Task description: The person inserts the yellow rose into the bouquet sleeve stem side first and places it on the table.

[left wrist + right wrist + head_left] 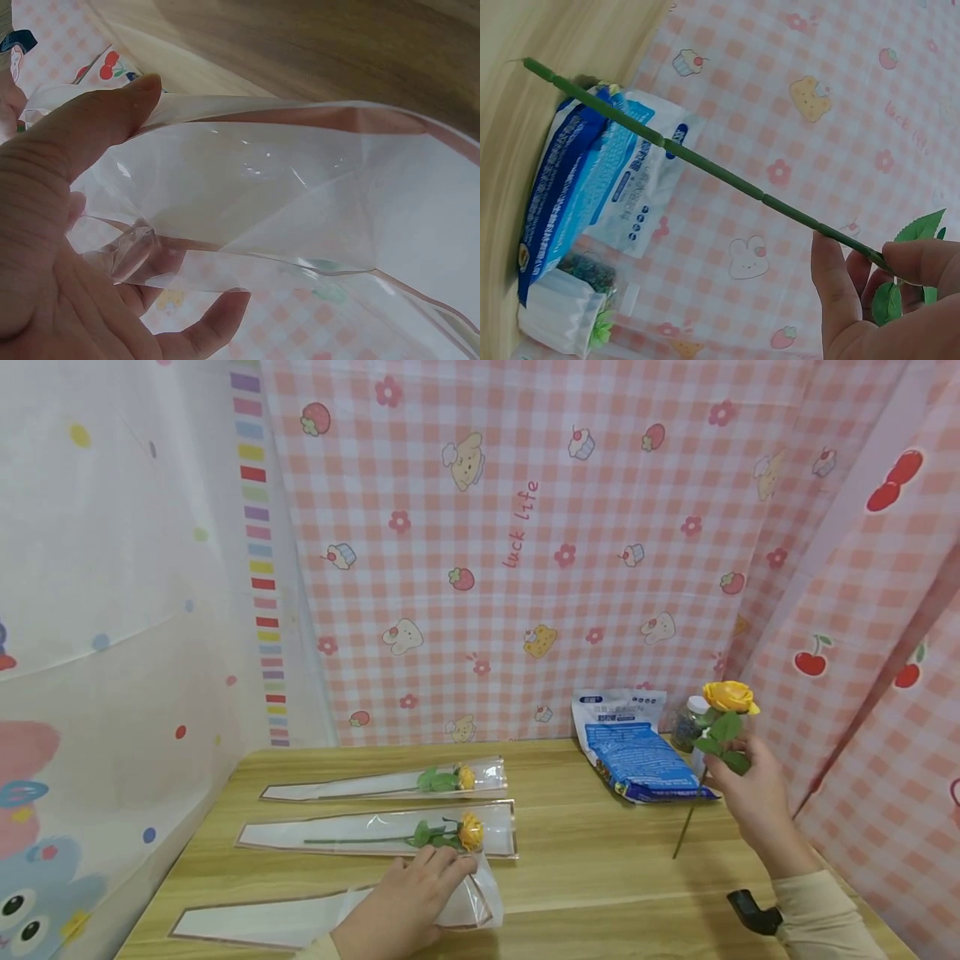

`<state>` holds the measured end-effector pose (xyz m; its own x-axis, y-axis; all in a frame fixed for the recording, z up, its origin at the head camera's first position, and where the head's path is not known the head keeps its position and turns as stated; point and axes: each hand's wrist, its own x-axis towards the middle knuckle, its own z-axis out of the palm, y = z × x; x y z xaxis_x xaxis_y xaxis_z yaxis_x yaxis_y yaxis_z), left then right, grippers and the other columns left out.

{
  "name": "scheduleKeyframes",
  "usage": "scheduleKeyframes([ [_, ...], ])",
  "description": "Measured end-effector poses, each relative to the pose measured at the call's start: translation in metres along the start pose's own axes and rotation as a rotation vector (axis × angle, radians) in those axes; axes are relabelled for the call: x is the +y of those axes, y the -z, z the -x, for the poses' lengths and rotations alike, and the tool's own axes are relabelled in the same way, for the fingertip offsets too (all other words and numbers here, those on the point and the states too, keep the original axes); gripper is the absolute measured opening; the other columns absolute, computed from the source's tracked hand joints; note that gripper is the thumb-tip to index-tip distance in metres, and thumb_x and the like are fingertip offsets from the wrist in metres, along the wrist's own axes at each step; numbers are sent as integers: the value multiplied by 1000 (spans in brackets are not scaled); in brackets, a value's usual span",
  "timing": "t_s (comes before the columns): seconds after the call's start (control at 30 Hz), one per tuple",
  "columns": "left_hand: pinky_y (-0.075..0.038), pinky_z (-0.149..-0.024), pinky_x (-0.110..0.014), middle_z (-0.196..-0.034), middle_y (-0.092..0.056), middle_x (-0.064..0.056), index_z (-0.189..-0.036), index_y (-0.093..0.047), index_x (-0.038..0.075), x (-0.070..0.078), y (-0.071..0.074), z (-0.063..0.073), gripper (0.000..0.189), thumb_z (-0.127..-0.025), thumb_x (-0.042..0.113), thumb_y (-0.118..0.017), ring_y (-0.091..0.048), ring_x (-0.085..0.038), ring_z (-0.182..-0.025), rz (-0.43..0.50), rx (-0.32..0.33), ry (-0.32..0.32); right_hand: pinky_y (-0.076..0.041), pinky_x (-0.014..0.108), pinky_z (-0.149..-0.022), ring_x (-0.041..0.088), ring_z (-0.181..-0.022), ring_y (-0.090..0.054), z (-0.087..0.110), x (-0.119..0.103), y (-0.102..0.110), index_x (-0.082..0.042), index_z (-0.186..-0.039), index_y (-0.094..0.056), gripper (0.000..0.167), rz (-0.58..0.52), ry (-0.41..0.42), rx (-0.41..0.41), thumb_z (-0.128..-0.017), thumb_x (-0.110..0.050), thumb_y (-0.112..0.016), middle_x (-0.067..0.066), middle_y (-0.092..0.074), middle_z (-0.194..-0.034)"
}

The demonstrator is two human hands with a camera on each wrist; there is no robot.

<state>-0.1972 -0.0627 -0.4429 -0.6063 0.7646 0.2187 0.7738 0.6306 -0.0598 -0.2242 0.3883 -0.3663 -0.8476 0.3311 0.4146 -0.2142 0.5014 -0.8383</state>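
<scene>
At the table's front, my left hand (420, 897) holds the wide end of a white, clear-fronted flower sleeve (262, 917). In the left wrist view the thumb lies on one edge of the sleeve's mouth (247, 187) and fingers show behind the clear film, with the mouth spread apart. On the right, my right hand (761, 797) pinches an artificial yellow rose (729, 697) just below its leaves, bloom up. Its green stem (712, 169) slants down freely. Two sleeved yellow roses, a middle one (471, 832) and a far one (466, 777), lie beyond the left hand.
A blue and white bag (637, 756) leans at the back right. Beside it stands a jar with a white lid (686, 727); a white ribbed pot (559, 311) shows in the right wrist view. A black curved object (753, 912) lies by the right wrist. Patterned curtains (525, 568) enclose the table.
</scene>
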Motion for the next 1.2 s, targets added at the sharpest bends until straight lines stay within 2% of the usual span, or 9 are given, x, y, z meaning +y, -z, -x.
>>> scheduleKeyframes([
  [0.27, -52, -67, -34, -128, -55, 0, -144, -43, 21, 0, 1, 0, 87, -73, 30, -91, -53, -17, -111, 11, -9, 4, -56, 18, -71, -6, -91, -56, 5, -14, -6, 7, -134, -39, 41, -70, -3, -13, -102, -9, -58, 13, -49, -120],
  [0.4, -52, -66, -35, -127, -55, 0, -144, -43, 21, 0, 1, 0, 87, -72, 29, -91, -53, -17, -111, 9, -5, 7, -57, 20, -71, -2, -92, -59, 7, -17, -8, 4, -129, -42, 35, -131, 11, -16, -101, -6, -59, 7, -51, -116],
  [0.57, -53, -68, -37, -127, -55, 0, -144, -43, 22, 0, 0, 1, 87, -72, 28, -91, -53, -17, -111, 14, -3, 8, -57, 21, -72, 1, -97, -61, 11, -24, -11, -3, -128, -45, 31, -188, 46, -38, -101, -7, -60, 4, -51, -119],
  [0.8, -51, -67, -34, -127, -55, 0, -145, -43, 21, 0, 0, 1, 88, -72, 27, -92, -53, -17, -111, 22, -2, 9, -58, 24, -71, 5, -87, -67, 19, -33, -19, -14, -124, -50, 28, -304, 68, -60, -100, -4, -61, -1, -57, -109],
  [1.07, -48, -65, -31, -126, -55, 0, -144, -44, 21, 0, 0, 0, 87, -72, 28, -92, -53, -16, -108, 24, -4, 6, -59, 27, -72, 9, -89, -67, 26, -44, -23, -12, -139, -46, 42, -438, 86, -114, -100, -4, -61, -1, -61, -113],
  [1.2, -51, -67, -34, -127, -56, -1, -144, -44, 21, 0, 0, 0, 87, -72, 31, -92, -54, -17, -109, 20, -12, 7, -59, 28, -73, 10, -90, -67, 31, -51, -27, -14, -139, -46, 42, -474, 87, -140, -101, -4, -60, -2, -60, -116],
])
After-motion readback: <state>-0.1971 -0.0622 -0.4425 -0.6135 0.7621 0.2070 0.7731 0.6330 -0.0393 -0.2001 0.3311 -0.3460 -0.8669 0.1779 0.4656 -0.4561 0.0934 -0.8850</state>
